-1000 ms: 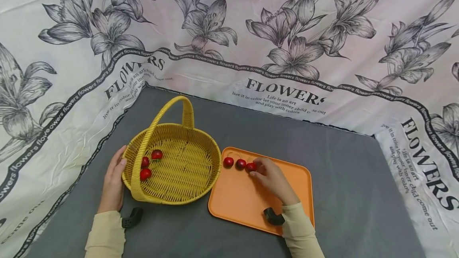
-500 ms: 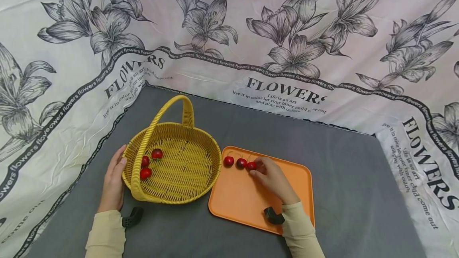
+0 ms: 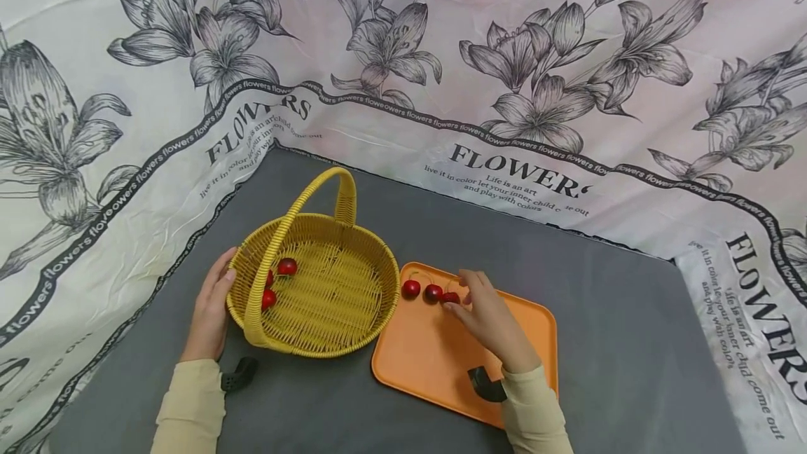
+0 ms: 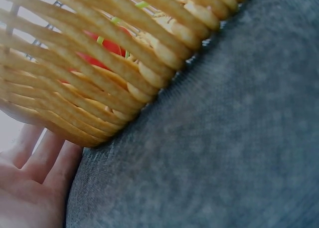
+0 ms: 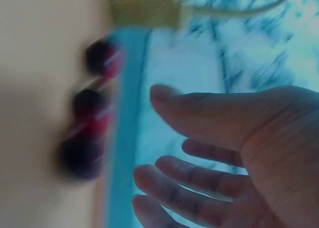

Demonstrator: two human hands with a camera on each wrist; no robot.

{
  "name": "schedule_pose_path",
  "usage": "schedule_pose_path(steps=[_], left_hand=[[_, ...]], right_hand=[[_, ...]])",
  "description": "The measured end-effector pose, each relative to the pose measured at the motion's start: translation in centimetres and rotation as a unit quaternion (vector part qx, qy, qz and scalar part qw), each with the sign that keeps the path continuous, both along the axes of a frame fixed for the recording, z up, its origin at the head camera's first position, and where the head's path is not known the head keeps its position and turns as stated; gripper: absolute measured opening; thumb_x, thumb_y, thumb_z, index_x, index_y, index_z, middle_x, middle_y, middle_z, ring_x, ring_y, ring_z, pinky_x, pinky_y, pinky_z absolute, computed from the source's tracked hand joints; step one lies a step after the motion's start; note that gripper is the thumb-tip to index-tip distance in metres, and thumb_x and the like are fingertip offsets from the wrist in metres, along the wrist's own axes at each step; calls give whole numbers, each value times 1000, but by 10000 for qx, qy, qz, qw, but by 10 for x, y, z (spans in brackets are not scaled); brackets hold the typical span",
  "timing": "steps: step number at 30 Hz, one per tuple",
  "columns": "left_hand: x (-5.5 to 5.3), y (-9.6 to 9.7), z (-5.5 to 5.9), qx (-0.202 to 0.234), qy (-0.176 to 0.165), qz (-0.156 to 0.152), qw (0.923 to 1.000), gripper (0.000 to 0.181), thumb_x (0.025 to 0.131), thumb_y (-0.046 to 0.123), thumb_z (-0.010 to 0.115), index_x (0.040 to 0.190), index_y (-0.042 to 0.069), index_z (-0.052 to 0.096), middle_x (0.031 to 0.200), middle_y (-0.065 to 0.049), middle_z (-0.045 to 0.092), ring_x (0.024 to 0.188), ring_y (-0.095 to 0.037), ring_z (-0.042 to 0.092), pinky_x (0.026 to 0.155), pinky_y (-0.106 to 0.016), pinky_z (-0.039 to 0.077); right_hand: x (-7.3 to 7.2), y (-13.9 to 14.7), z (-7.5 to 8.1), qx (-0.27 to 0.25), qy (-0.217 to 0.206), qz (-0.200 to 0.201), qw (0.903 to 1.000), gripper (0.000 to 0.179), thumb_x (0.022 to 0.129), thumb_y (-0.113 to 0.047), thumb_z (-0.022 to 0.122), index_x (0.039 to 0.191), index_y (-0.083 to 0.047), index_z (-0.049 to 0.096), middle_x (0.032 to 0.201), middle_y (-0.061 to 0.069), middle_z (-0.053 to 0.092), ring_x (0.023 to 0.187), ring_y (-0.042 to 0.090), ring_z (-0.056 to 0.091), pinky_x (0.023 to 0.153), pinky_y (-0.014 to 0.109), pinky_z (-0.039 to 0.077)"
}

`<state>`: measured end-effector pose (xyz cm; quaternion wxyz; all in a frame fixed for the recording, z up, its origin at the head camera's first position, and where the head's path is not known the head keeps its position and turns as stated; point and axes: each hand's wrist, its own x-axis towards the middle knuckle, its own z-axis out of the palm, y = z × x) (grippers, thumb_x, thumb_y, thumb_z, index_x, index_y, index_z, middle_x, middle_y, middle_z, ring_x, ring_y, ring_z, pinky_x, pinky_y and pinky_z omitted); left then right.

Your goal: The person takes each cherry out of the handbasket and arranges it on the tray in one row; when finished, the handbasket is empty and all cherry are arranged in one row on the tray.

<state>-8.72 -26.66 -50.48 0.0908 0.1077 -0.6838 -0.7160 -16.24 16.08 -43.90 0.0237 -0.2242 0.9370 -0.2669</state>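
Three cherries below frame centre lie near my relaxed right grip; my uncurled left grip touches the basket.

The left forearm and right forearm reach forward, cream-sleeved. The left hand extends its fingers nearly straight; the right hand angles inward, its thumb parted from its loosely bent fingers.
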Motion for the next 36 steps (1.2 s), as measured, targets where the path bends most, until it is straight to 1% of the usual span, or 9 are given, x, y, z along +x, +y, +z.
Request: schedule_pose_path(steps=[5,8,13,18,22,25,29,32,36], left_hand=[[-1,0,0,-11,-29,33,10000,54,102,42,40,152,25,27,151,-5,30,123,-6,42,88,-10,40],[-1,-1,0,-45,-52,70,10000,54,102,43,40,152,27,28,152,-4,29,123,-6,42,89,-10,39],[-1,-1,0,-97,-145,41,9998,53,102,42,39,152,28,28,154,-2,28,128,-8,39,90,-10,37],[-3,0,0,-131,-178,-38,9997,51,102,42,39,151,30,29,157,4,24,139,-13,27,94,-8,33],[-7,2,0,-144,-170,-113,9997,50,103,42,38,151,32,29,157,4,24,140,-15,26,96,-11,33],[-6,3,-1,-184,-193,-144,9995,50,103,43,37,151,32,29,157,3,23,140,-16,25,101,-17,31],[2,3,-1,-231,-273,-65,9993,51,102,45,37,151,32,29,157,4,23,140,-15,25,108,-32,26],[2,3,-1,-190,-287,-32,9994,51,102,44,37,151,31,29,156,4,24,140,-15,25,110,-40,23],[-1,-1,-2,-155,-259,2,9995,49,104,40,37,151,30,29,157,3,23,141,-15,24,111,-43,22]], right_hand=[[-9,-45,38,-93,193,955,9952,45,89,-15,69,130,-7,52,116,9,55,88,19,58,70,29,50],[-20,-80,50,-67,106,1691,9855,38,92,-14,65,129,-8,54,116,7,54,90,18,59,70,27,50],[-38,-141,54,320,-204,2624,9642,29,95,-8,57,125,-10,58,120,6,56,96,18,59,78,26,49],[-51,-202,41,897,-241,3350,9376,30,96,-7,56,125,-12,62,119,5,59,101,15,56,83,23,46],[-58,-237,28,1361,-58,3355,9321,30,97,-11,56,125,-17,63,117,0,61,104,11,56,85,20,44],[-57,-253,18,1654,4,3222,9321,25,97,-12,56,120,-19,65,110,-1,62,95,8,55,78,18,41],[-52,-271,6,1867,-232,3181,9292,14,99,-15,53,102,-16,67,84,-3,56,73,9,46,65,20,33],[-51,-277,3,1992,-362,3124,9281,17,100,-16,50,93,-13,65,71,-3,45,65,9,39,61,21,30],[-53,-280,4,2055,-322,3137,9264,15,99,-13,51,96,-12,66,72,-3,47,65,9,40,60,21,30]])
